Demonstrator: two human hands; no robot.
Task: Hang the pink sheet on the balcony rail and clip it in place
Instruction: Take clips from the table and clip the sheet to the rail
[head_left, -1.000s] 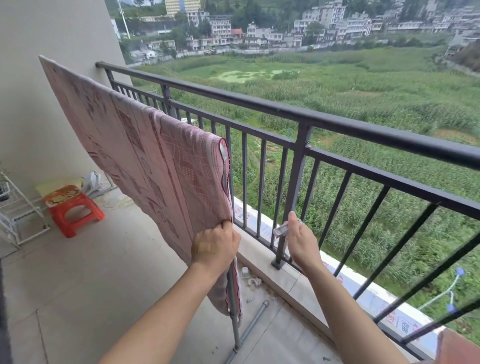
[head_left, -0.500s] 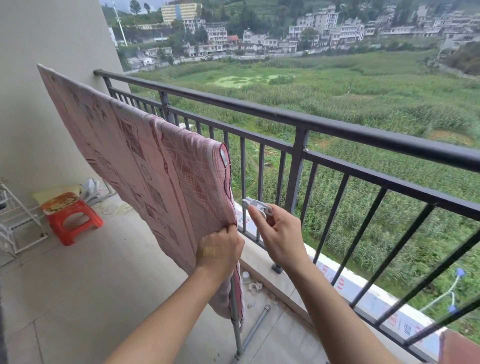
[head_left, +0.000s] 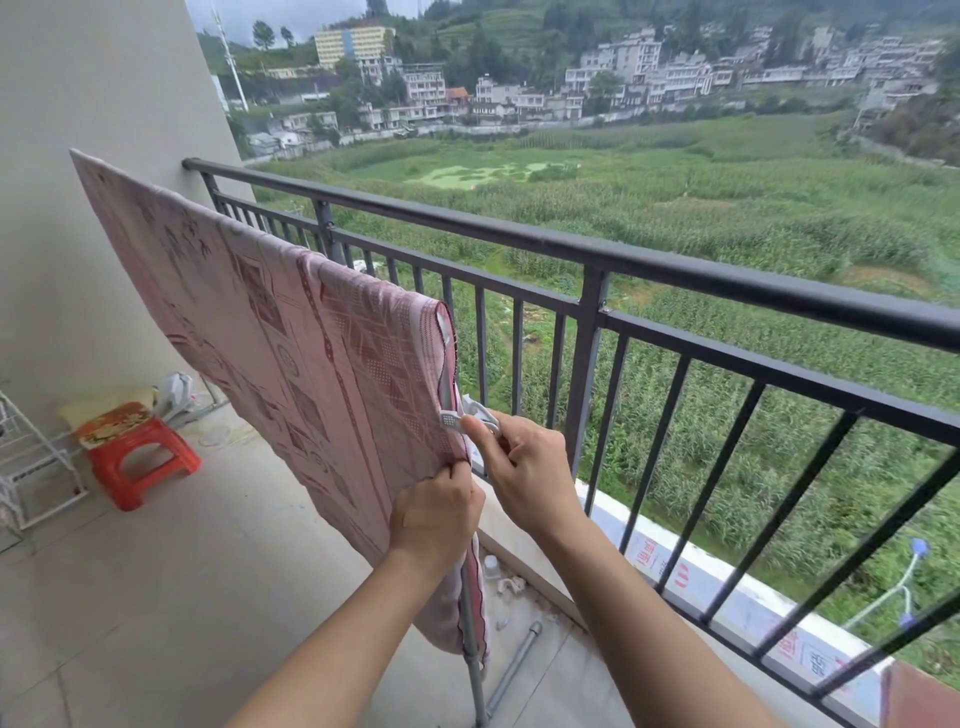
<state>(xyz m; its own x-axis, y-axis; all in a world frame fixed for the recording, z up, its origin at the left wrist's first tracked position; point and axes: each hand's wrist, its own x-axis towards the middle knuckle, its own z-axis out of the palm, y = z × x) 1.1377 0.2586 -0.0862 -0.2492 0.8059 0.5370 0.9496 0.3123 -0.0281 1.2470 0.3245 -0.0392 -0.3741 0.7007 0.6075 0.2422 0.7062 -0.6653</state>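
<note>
Pink sheet (head_left: 291, 338) edge is gripped in curled left hand (head_left: 436, 514), just below right hand (head_left: 524, 467). White clip (head_left: 467, 415) is pinched by right thumb and fingers, held at the sheet edge right above the left hand. Sheet is draped over a grey rack pole (head_left: 470, 649), with the balcony rail (head_left: 675, 270) beyond both hands.

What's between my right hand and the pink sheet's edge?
Head view: only the white clip, pinched in your right hand, its tip at the edge of the pink sheet.
</note>
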